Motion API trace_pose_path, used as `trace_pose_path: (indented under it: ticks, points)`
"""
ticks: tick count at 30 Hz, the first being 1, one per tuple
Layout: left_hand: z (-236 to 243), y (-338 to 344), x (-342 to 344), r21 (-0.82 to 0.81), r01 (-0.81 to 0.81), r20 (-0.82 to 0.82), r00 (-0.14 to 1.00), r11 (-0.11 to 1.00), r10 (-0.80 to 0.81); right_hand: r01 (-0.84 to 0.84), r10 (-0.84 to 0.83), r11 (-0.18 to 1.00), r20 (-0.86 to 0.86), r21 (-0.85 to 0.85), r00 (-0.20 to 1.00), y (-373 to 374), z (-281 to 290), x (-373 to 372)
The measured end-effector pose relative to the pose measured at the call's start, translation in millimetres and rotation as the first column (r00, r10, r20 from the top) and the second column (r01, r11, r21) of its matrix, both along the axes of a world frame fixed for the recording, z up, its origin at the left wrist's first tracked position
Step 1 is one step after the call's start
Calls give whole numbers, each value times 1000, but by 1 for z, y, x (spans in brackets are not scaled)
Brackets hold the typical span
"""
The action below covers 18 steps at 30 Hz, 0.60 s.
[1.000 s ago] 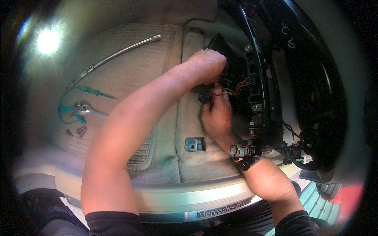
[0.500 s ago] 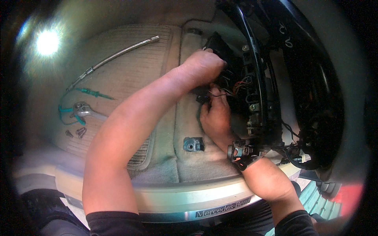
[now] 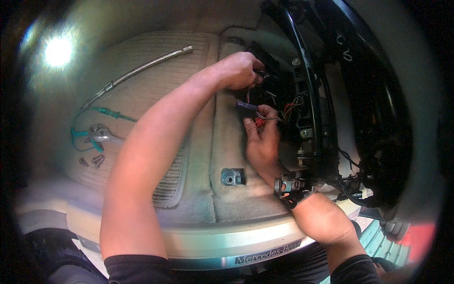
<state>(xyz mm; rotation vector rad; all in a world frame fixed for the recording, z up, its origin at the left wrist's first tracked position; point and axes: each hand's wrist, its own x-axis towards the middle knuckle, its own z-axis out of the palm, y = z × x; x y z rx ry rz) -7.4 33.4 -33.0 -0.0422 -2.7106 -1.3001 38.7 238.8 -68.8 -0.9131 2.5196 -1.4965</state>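
Note:
My right hand [image 3: 264,144] is closed, palm up, among thin wires beneath the seat frame. A red wire connector [image 3: 259,122] sits between its thumb and fingers. A purple connector [image 3: 247,105] on wires juts out leftward just beyond the fingertips. Farther off, my left hand [image 3: 238,71] has its fingers curled in a pinch beside dark parts; what they grip is too dark to make out. Several coloured wires [image 3: 289,109] run from near my right hand toward the seat frame [image 3: 309,78].
On the ribbed mat [image 3: 156,42] at left lie a flexible metal shaft [image 3: 137,68], a green probe with a cord [image 3: 111,112], a ratchet [image 3: 99,132] and several bolts [image 3: 98,161]. A bracket [image 3: 231,177] is set in the carpet. The door sill [image 3: 198,236] crosses in front.
My left hand has drawn back a little to the left, away from my right hand. The purple and red connectors now show at my right hand, whose fingers have shifted.

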Motion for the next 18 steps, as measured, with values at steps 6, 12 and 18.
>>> trace_pose_path:
  ticks: [6, 12, 18]
  points:
    - [18, -7, 3, 73, 21, 194, 980, 997, -35, -129, 126, 989, -39, -75, 991, 9, -7, 0]
    - [29, -23, 17, 51, 215, 275, 936, 975, -221, -206, 208, 978, -167, 30, 964, 16, -2, -1]
    - [27, -4, 26, 57, 146, 194, 969, 988, -155, -213, 220, 975, -192, 58, 956, 20, -6, -9]
